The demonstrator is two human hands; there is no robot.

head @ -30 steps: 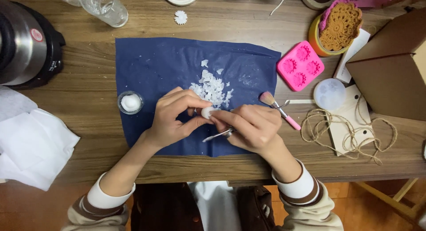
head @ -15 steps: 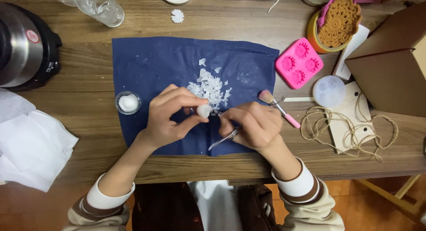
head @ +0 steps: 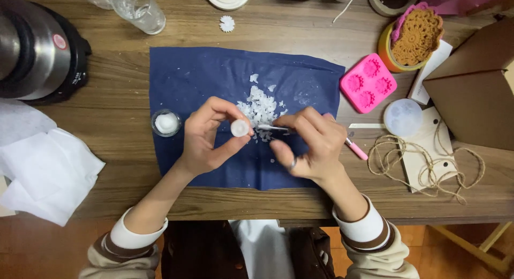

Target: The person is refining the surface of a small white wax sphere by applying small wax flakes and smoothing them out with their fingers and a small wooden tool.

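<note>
Wooden table, blue cloth (head: pixel 214 81) laid under the work — presumably to catch debris. Left of cloth: kettle (head: pixel 37 48). Over cloth: left hand (head: pixel 209 137) pinches white disc (head: pixel 239 128) at fingertips; right hand (head: pixel 310 145) grips thin tool (head: pixel 270 127), tip at disc, above white shavings (head: pixel 259 107). Right of cloth — pink mould (head: pixel 368 82).

Layout of our work surface, seen from above.
We find the cloth (head: pixel 203 81) spread mid-table (head: pixel 118 97), the flake pile (head: pixel 259 107) on it; the small jar (head: pixel 166 122) at its left edge, kettle (head: pixel 37 48) far left, mould (head: pixel 368 83) and twine (head: pixel 423 158) right, glass (head: pixel 140 8) behind.
</note>
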